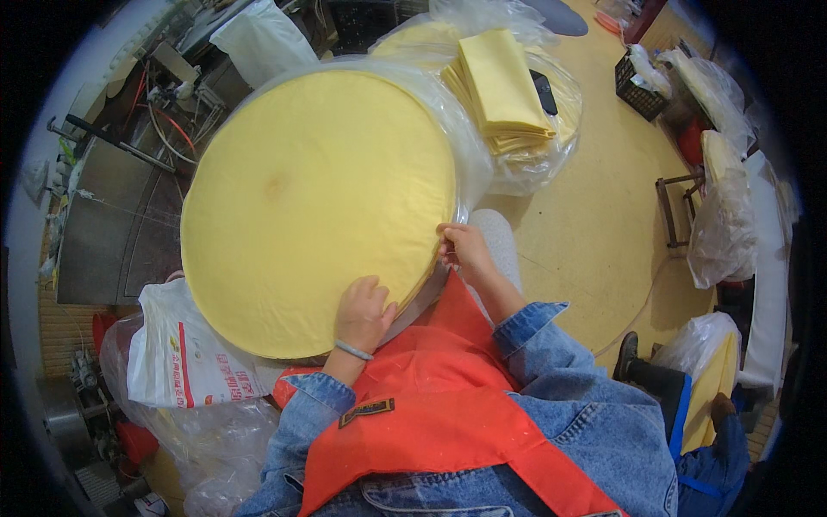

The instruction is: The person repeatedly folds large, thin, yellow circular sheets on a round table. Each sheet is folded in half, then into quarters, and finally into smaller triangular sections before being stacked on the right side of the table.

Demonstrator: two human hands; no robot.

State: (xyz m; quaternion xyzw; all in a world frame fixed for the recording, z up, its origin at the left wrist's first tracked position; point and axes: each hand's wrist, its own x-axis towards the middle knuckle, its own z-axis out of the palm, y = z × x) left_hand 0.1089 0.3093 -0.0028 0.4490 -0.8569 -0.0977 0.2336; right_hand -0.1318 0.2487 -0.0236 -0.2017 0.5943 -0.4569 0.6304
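Note:
A stack of large, round, thin yellow sheets (310, 187) lies before me; whether they are dough or another material I cannot tell. The top sheet has a small brownish spot left of its middle. My left hand (364, 313) rests palm down on the near part of this sheet, fingers slightly spread, with a bracelet at the wrist. At the right rim of the stack, the fingertips of my right hand (465, 249) pinch the edge; how many layers they hold is hidden. Clear plastic sheeting (470, 148) shows around the stack's far and right sides.
Folded yellow sheets (504, 84) and a black phone-like object (543, 92) sit on another plastic-wrapped stack. Machinery with a metal cabinet (110, 220) stands left, a printed white bag (194, 355) near left. A co-worker's hand (722, 408) touches yellow sheets at lower right. A black crate (639, 84) stands farther right.

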